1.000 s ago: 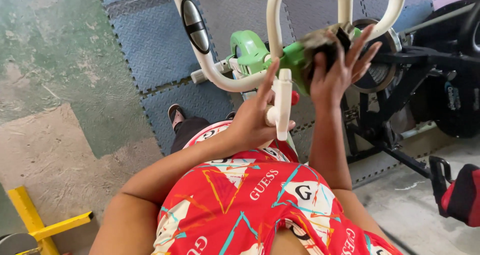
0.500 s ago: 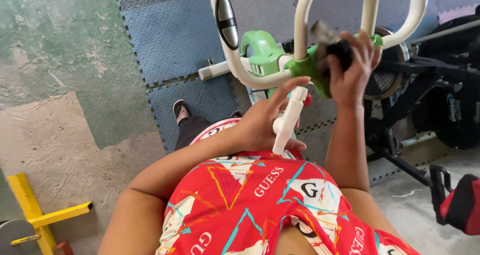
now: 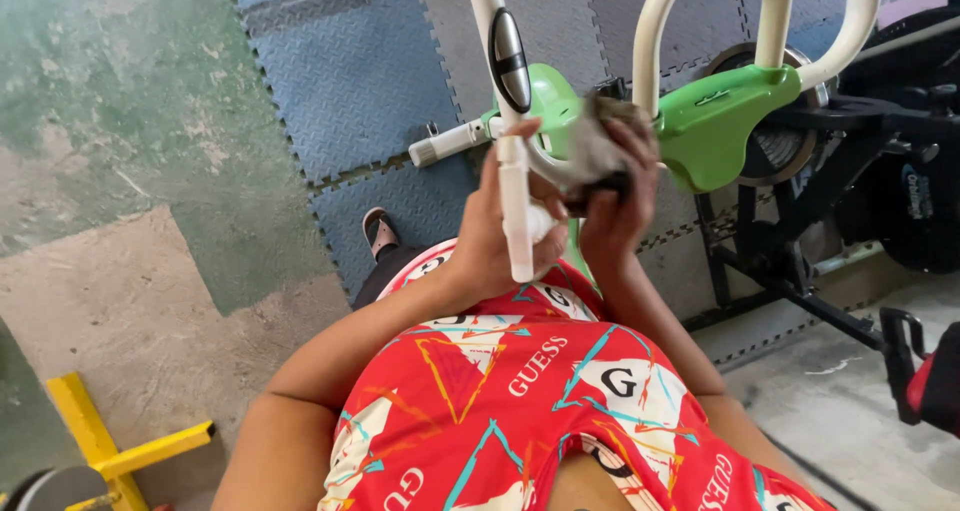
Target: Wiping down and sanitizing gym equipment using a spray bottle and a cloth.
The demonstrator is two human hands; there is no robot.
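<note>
Handlebar tubing on the exercise bike [image 3: 740,121] is what you are working over: your left hand [image 3: 500,236] is wrapping its fingers around the white handlebar [image 3: 515,201], steadying it, while your right hand [image 3: 615,206] is pressing a crumpled grey-brown cloth [image 3: 595,151] against the curved tube just beside the green plastic housing. The wiping is looking like it is in mid-course; I cannot tell which tubes are already cleaned, since the glossy white metal is showing no clear difference. The cloth is looking soft and bunched, the housing smooth and moulded. Below the bike, textured blue foam mats [image 3: 350,81] are interlocking over worn concrete.
</note>
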